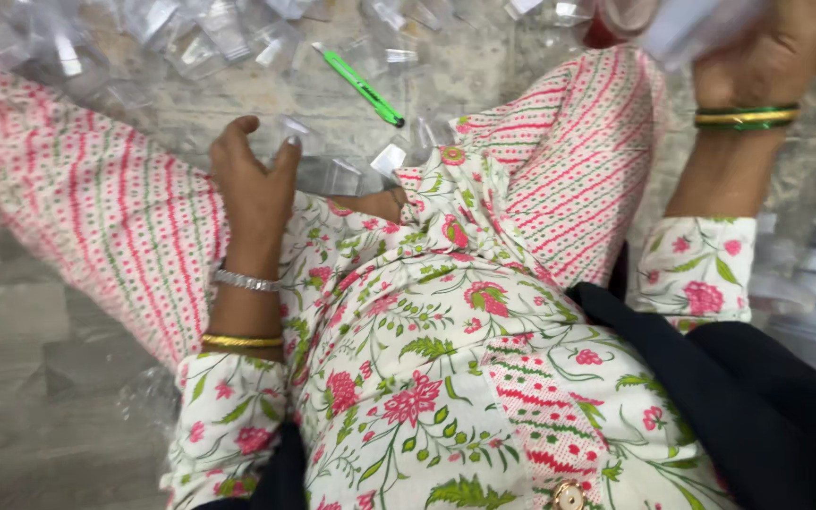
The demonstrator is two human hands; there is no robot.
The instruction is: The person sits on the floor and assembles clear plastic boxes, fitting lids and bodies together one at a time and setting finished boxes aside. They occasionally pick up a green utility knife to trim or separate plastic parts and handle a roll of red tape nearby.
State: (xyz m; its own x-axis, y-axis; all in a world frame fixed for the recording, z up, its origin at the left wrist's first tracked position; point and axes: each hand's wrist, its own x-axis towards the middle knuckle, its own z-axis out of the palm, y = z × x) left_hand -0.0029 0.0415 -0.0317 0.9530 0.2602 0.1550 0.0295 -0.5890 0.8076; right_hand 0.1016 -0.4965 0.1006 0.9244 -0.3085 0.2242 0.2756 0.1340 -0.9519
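On the floor (30, 378), the left hand (255, 179) pinches a small clear plastic pouch (292, 129); the right hand (767, 57) grips a white sheet (701, 28). Both look light, flimsy, slippery; edges suit pinching.

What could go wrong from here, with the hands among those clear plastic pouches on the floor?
The left hand pinches a small clear pouch only by its fingertips, so it might slip. The green utility knife lies loose among scattered pouches near the knee and could be knocked. The right hand holds something blurred at the frame edge.

One green pen-like tool (363, 87), upper middle of frame. Two hands: left hand (255, 179), right hand (767, 57). Clear plastic bags (191, 42): too many to count.
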